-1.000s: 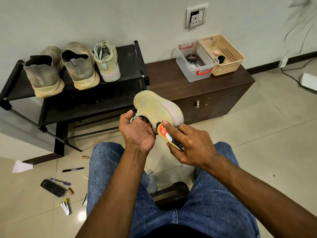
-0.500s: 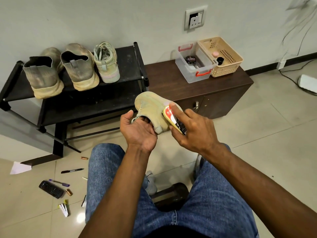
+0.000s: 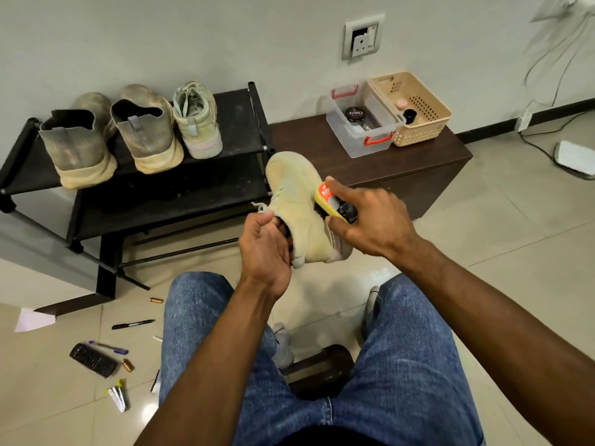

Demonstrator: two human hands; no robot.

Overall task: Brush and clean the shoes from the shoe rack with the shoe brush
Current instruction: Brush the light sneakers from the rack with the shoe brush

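Observation:
A pale yellow-green shoe (image 3: 294, 194) is held up in front of me above my knees, toe pointing away. My left hand (image 3: 265, 249) grips it at the opening, fingers tucked inside. My right hand (image 3: 370, 220) holds a yellow shoe brush (image 3: 335, 204) with a red label, its bristle side against the shoe's right flank. On the black shoe rack (image 3: 238, 130) at the left stand three more shoes: two dusty grey ones (image 3: 77, 149) (image 3: 146, 133) and the pale green partner (image 3: 196, 120).
A dark wooden cabinet (image 3: 418, 162) stands right of the rack, carrying a clear box (image 3: 363, 123) with a polish tin and a beige basket (image 3: 415, 107). A remote (image 3: 93, 360), pens, batteries and paper lie on the tiled floor at left. A dark stool (image 3: 322, 368) sits between my legs.
The shoe has turned from lying sideways to pointing toe-away. My right hand has carried the brush from the heel end up along the shoe's side.

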